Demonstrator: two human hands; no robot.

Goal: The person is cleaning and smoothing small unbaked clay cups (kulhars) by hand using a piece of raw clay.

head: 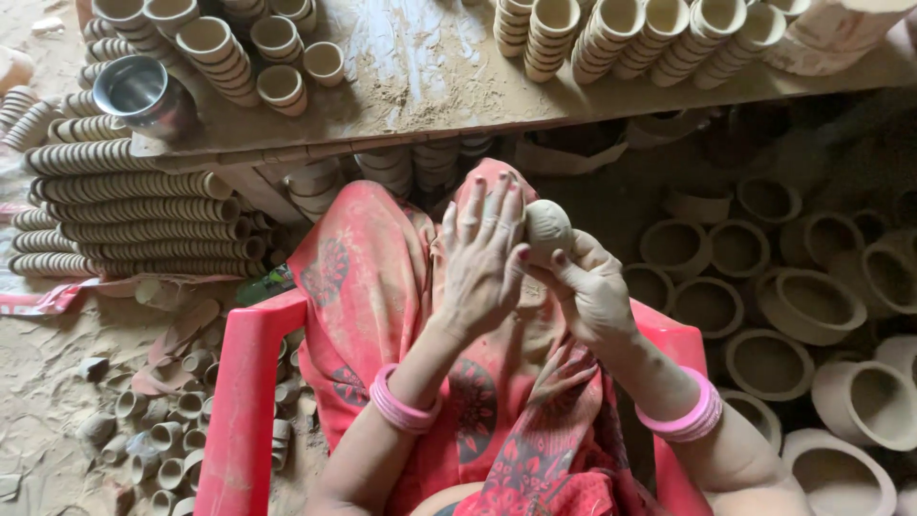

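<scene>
We pinch the clay ball (pixel 547 229) in our right hand (pixel 594 291), left hand (pixel 482 263) open-fingered at its nine o'clock; squeezing unevenly may, we judge, dent it.

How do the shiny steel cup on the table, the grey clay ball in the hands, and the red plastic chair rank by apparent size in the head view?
1. Red plastic chair
2. Shiny steel cup
3. Grey clay ball, held nearer the camera, so its rank against the cup is unsure.
</scene>
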